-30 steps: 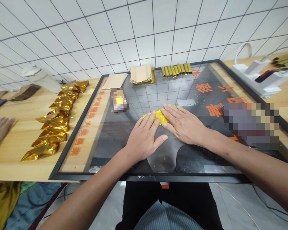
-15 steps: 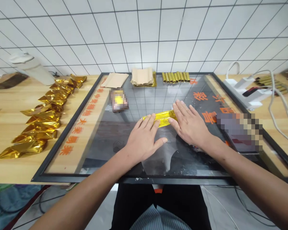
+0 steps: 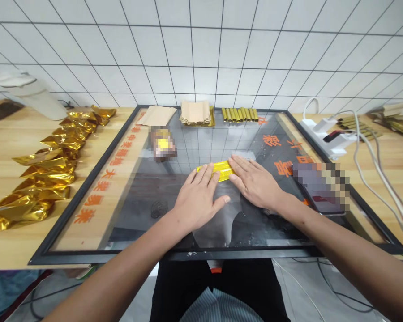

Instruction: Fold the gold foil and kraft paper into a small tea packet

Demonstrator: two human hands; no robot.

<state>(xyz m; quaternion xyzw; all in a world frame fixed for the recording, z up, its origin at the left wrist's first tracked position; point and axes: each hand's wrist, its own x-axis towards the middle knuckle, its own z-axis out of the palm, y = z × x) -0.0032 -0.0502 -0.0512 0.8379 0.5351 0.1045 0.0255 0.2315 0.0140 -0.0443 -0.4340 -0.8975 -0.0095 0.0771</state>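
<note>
A shiny gold foil paper (image 3: 224, 171) lies on the black-framed glass panel (image 3: 137, 197), partly covered by both hands. My left hand (image 3: 196, 192) rests palm down with its fingers flat on the paper's left end and the thumb out to the side. On the right end lies my right hand (image 3: 253, 181), fingers stretched out and pressed flat. The edges of the paper beneath the fingers are hidden.
At the panel's far edge are a stack of tan papers (image 3: 195, 112) and a row of gold paper rolls (image 3: 240, 115). Folded gold foil pieces (image 3: 49, 174) line the left. A phone (image 3: 317, 188), a power strip (image 3: 332, 138) and cables are at right.
My right hand has slid left and slightly nearer along the foil paper, closer to my left hand. My left hand stays on the paper. The whole view has shifted a little.
</note>
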